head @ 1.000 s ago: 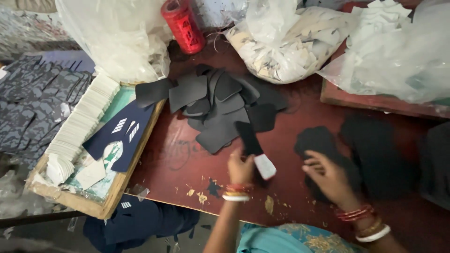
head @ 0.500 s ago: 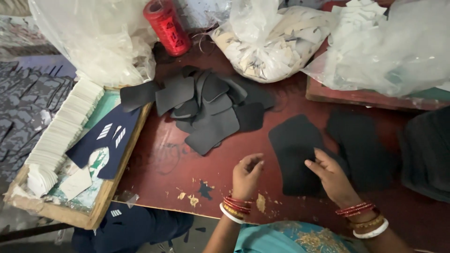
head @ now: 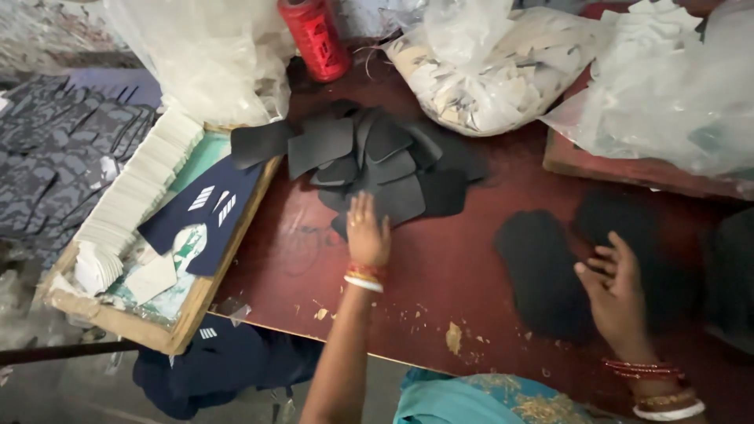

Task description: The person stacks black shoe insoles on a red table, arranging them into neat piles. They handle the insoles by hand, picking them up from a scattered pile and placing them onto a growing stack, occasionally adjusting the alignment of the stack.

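Left hand (head: pixel 367 234): fingers flat, together, touching dark pile (head: pixel 377 161), which lies just ahead.
Right hand (head: pixel 620 290): fingers spread over flat dark piece (head: pixel 542 267).

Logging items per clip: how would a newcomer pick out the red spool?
Start at the dark red table and look to its far edge, between the two clear plastic bags. The red spool stands upright behind the heap of dark cut pieces. It is the only bright red, cylinder-shaped thing there.
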